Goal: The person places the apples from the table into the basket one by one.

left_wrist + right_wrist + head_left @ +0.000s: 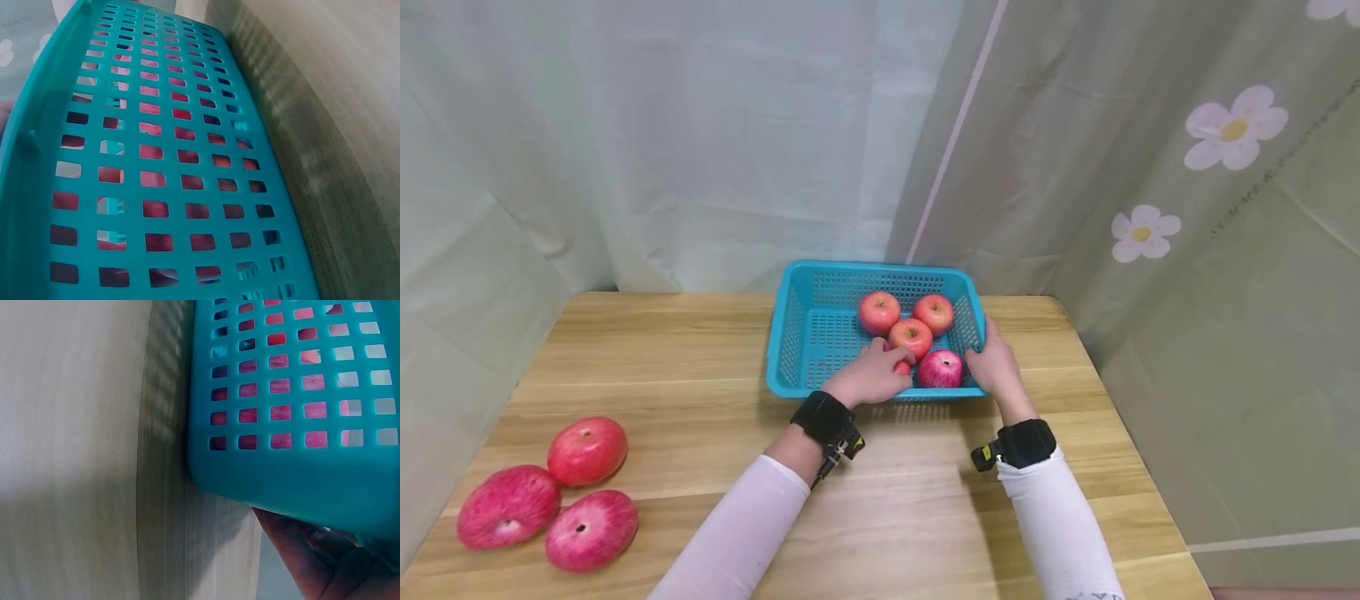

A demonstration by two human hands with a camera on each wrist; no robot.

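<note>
A blue plastic basket (880, 266) with perforated walls stands at the back of the table. My left hand (871, 375) reaches over its front rim, fingers curled over a red apple (902, 367) that they mostly hide. Right beside it lies a dark pink, streaked apple (940, 369). Behind these sit three red apples, one in the middle (911, 338), one at the back left (878, 312) and one at the back right (934, 314). My right hand (995, 364) grips the basket's right rim, thumb inside; in the right wrist view its fingers (294, 550) show outside the wall.
On the wooden table (700, 433), at the front left, three more apples lie together: a red one (587, 451) and two dark pink ones, left (509, 507) and right (592, 531). A pale curtain (737, 150) hangs right behind the table and along its sides.
</note>
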